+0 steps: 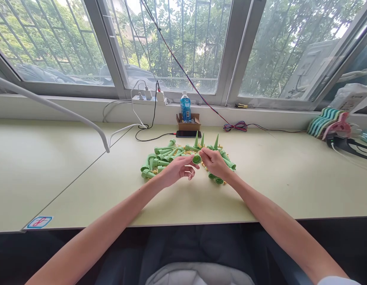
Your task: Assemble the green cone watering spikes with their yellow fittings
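A green plastic spike is pinched between the thumb and a finger of my left hand, its round open end facing me. The other fingers of that hand are loosely curled below. My right hand is closed right beside the spike's rim; whatever it pinches is too small to make out. To the left lies a pile of green spikes, with small yellow parts among them. Several spikes stand point up behind my hands, one of them an upright spike. More green pieces lie under my right wrist.
A black phone lies behind the pile, before a small cardboard box with a blue bottle. A coiled cable and stacked hangers are to the right. A white tube arches over the left side.
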Available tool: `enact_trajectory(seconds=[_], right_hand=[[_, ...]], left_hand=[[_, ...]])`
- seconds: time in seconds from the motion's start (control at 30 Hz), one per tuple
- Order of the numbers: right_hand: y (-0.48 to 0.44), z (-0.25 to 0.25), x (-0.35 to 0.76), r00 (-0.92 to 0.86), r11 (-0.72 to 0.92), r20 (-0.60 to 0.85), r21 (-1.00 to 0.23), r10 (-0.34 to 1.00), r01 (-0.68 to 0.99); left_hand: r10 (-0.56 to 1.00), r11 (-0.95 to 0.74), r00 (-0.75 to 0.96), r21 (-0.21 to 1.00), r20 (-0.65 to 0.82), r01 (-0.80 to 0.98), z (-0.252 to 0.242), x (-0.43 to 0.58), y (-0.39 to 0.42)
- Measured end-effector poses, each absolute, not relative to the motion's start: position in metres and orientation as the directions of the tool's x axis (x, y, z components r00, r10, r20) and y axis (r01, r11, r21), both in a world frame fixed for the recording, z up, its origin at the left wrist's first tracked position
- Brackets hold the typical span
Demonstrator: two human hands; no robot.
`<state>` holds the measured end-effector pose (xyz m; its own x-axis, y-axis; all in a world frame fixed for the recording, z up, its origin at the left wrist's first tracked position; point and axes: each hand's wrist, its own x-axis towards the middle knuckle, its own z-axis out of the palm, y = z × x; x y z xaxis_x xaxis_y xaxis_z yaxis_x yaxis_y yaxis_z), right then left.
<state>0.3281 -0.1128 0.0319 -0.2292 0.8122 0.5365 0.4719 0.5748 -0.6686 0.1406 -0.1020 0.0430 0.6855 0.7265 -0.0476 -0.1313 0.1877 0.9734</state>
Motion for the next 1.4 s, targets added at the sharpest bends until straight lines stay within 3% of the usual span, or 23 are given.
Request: enact_trajectory(seconds=[0.53,0.73,1.0,1.23,1.4], right_hand=[[-0.11,0.028,0.33,-0.254,0.611,0.563,-0.647,0.786,0.457],[-0.109,0.027,0.331,-0.261,0.62,0.57,-0.641,0.78,0.453],[-0.108,0.027,0.33,-0.252,0.614,0.571,-0.633,0.782,0.472],[-0.109,0.028,0.329,-0.245,0.611,0.572,-0.632,0.783,0.477],[-0.108,0.028,0.328,-0.222,0.606,0.582,-0.627,0.782,0.489]], left_hand=[[0.782,-0.215,0.608,0.975,0.138,0.056,0.043,0.143,-0.107],[0.771,-0.413,0.583,0.898,0.255,0.153,0.037,0.142,-0.105],[0.726,-0.657,0.492,0.696,0.48,0.29,0.026,0.144,-0.099],[0.692,-0.705,0.495,0.638,0.526,0.308,0.024,0.143,-0.098],[0.752,-0.63,0.463,0.717,0.468,0.299,0.028,0.146,-0.1]])
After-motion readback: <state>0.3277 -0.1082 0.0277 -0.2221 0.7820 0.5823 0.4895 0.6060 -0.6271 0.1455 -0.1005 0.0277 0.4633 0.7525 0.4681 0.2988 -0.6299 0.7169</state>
